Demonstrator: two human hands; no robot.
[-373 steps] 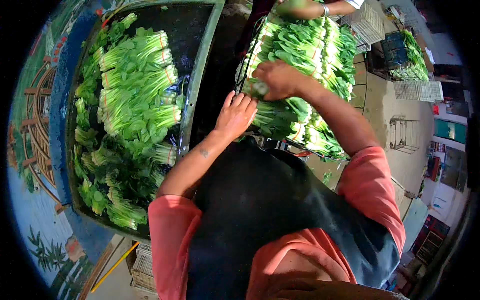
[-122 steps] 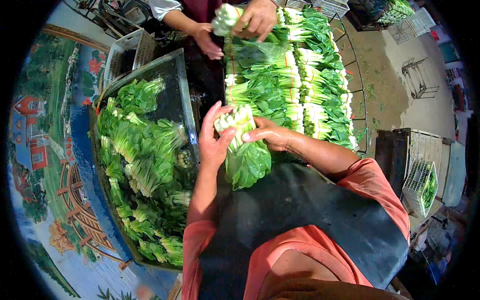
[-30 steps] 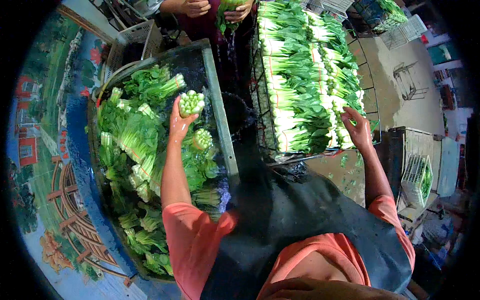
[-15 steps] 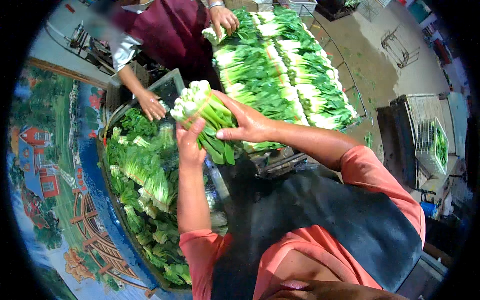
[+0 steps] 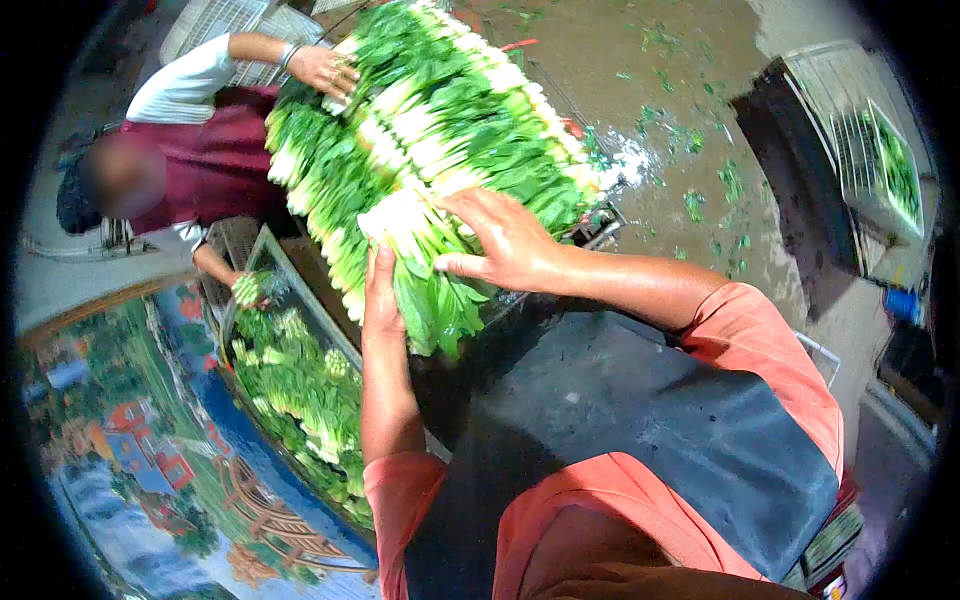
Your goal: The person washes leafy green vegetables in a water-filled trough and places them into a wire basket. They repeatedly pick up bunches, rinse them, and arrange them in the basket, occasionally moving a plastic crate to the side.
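Left hand (image 5: 384, 298) and right hand (image 5: 505, 240) are jointly clasping one bunch of greens (image 5: 428, 300); the left is pressing its near-left side, its fingers partly hidden, while the right is curling part-closed over the stems, thumb lying apart on the leaves. Pale stem ends are pointing away from the wearer, leaves hanging toward the apron (image 5: 610, 400). Proceeding from the left, a painted panel (image 5: 150, 460) is running beside the tank (image 5: 305, 290), where loose bunches (image 5: 310, 420) are lying. A co-worker in a burgundy bib (image 5: 215, 150) is holding a smaller bunch (image 5: 245, 290) over its far end and resting the other hand (image 5: 325, 72) on the stacked rows (image 5: 480, 130). As to change: half a second ago the held bunch was showing across the tank's edge; it is now showing against the near end of those rows, contact with them not being determinable. The co-worker's tank-side hand, seemingly bare then, is now carrying produce. In this inspector's judgement, handling is now centring on the stacking side, the tank still supplying bunches. Further right, scraps are littering the wet floor (image 5: 690, 90), and a white crate (image 5: 860, 165) is containing more greens.
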